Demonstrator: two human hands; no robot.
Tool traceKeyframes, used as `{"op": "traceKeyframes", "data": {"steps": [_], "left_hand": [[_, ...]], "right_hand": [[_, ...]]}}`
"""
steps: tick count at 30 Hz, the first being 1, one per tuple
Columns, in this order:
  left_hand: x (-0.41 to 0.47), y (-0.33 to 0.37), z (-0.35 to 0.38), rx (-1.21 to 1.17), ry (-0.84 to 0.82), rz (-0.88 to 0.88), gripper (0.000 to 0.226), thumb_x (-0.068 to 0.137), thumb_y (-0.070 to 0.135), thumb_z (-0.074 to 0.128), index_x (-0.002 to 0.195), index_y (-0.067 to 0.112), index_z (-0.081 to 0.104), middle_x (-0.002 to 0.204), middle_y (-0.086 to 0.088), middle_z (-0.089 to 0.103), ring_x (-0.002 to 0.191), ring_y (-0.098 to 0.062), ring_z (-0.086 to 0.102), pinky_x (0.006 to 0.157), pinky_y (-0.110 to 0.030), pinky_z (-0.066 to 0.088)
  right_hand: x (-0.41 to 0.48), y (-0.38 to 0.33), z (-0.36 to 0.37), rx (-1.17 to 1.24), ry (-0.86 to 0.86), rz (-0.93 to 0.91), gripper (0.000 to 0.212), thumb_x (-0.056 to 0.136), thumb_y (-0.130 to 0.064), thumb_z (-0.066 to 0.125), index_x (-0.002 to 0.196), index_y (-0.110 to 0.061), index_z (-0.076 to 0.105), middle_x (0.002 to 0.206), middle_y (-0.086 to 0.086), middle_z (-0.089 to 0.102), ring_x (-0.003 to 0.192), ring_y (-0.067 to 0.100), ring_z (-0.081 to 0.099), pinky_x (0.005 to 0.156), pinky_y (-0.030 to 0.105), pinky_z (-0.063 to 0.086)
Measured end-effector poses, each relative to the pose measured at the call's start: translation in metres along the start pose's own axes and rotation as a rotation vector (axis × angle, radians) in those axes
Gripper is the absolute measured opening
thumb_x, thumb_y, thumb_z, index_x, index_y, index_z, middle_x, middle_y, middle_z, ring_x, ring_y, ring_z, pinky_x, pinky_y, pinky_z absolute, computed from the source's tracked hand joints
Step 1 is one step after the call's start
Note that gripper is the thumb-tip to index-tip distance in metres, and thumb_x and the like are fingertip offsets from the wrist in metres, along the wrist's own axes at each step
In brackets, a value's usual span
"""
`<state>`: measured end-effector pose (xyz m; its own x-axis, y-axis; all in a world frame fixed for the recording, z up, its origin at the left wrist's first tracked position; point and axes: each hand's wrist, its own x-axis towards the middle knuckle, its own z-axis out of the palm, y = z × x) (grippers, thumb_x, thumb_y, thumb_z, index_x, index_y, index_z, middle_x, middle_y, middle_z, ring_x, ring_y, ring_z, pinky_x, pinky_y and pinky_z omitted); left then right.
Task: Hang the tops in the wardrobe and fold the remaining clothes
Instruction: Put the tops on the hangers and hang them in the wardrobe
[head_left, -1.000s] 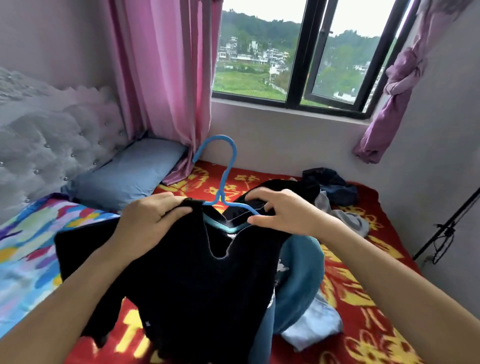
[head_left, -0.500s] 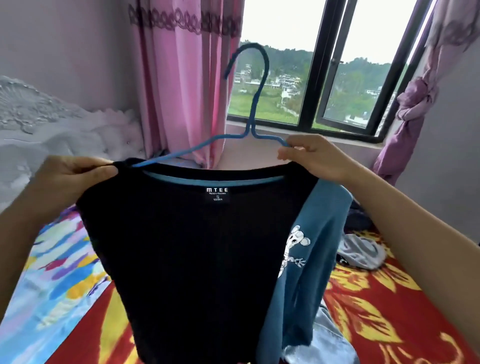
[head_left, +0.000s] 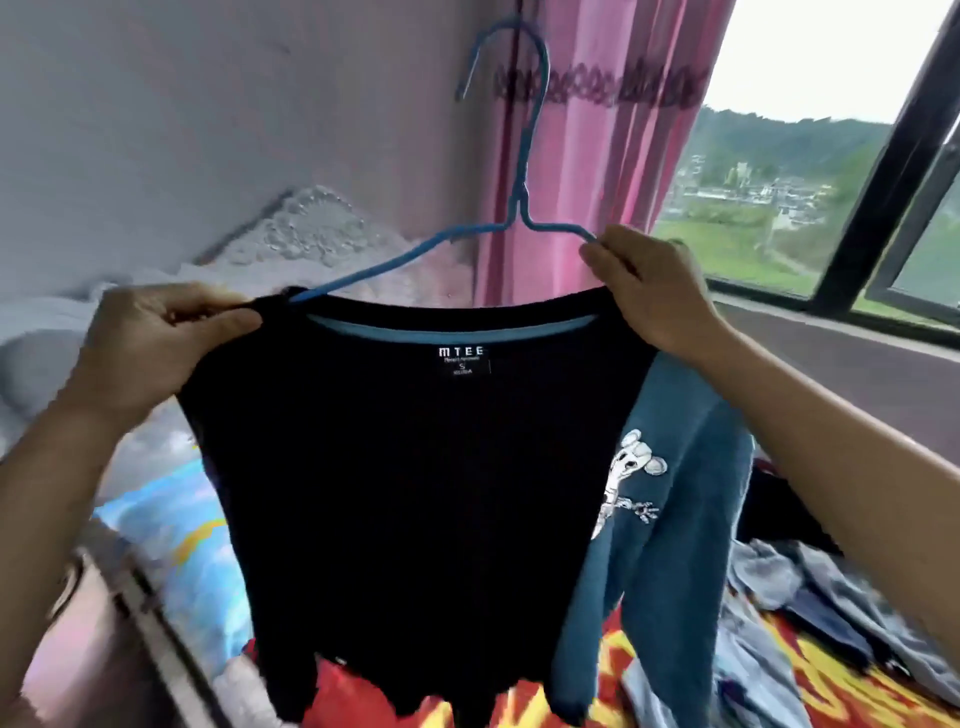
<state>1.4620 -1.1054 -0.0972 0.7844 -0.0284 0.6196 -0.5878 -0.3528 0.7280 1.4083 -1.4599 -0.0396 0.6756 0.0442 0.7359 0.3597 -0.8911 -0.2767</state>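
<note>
A black top (head_left: 415, 493) with a white neck label hangs spread in front of me on a blue wire hanger (head_left: 514, 202), hook up. My left hand (head_left: 156, 338) pinches the top's left shoulder over the hanger arm. My right hand (head_left: 644, 286) grips the right shoulder and hanger end. A teal garment (head_left: 675, 509) with a white cartoon print hangs behind the black top at the right; what holds it is hidden.
Below lies the bed with a red and yellow flowered cover (head_left: 779, 675), a multicoloured blanket (head_left: 176, 519) at left and a heap of loose clothes (head_left: 810, 587) at right. A pink curtain (head_left: 597, 130), window (head_left: 857, 171) and tufted headboard (head_left: 301, 239) stand behind.
Both hands lifted the black top and hanger from the bed up to eye level and spread it out. The view has since turned left and closer, with the grips unchanged.
</note>
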Motion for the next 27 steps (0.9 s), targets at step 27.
{"op": "traceKeyframes", "data": {"steps": [27], "left_hand": [[-0.343,-0.034,-0.382,0.548,0.894,-0.778,0.035,0.091,0.01,0.058,0.126,0.007,0.053,0.115,-0.016,0.056,0.098,-0.022,0.053,0.082,-0.022,0.041]], "right_hand": [[-0.061,-0.417,0.26,0.916,-1.013,0.114,0.047,0.092,-0.02,0.056,0.049,-0.011,0.041,0.041,-0.004,0.034,0.042,0.012,0.028,0.046,0.024,0.025]]}}
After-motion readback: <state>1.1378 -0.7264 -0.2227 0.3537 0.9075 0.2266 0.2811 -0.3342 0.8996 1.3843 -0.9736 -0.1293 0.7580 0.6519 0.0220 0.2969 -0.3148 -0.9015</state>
